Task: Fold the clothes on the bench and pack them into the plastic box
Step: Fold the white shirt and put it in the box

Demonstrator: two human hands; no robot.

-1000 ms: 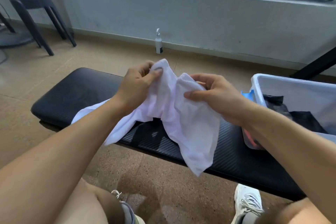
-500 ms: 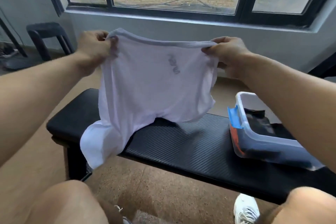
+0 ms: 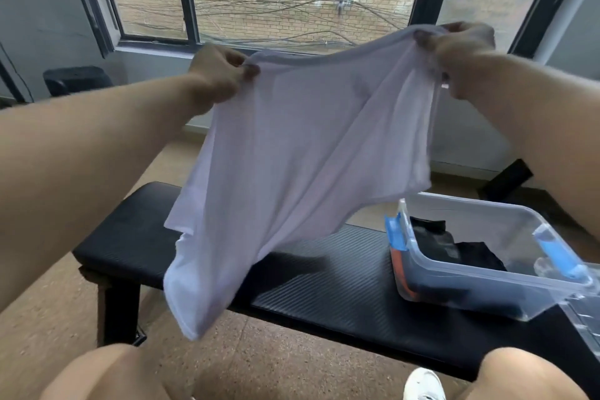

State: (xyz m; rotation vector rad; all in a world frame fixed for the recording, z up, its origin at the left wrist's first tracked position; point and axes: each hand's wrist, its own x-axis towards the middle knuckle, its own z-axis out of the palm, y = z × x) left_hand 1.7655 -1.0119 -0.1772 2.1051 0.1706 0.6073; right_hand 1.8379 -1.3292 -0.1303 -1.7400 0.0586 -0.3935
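Both hands, left [image 3: 217, 78] and right [image 3: 461, 52], pinch the top edge of the white shirt [image 3: 298, 153] held above the bench [image 3: 324, 279]; its hanging lower corner may brush the floor when lowered.

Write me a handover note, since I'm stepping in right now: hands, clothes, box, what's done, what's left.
Left hand: pinches one top corner of the white shirt.
Right hand: grips the other top corner.
Shirt: held spread in the air above the bench, unfolded.
Box: open, on the bench's right end, dark clothes already inside.
Left: lay the shirt on the bench, fold it, pack it in the box.
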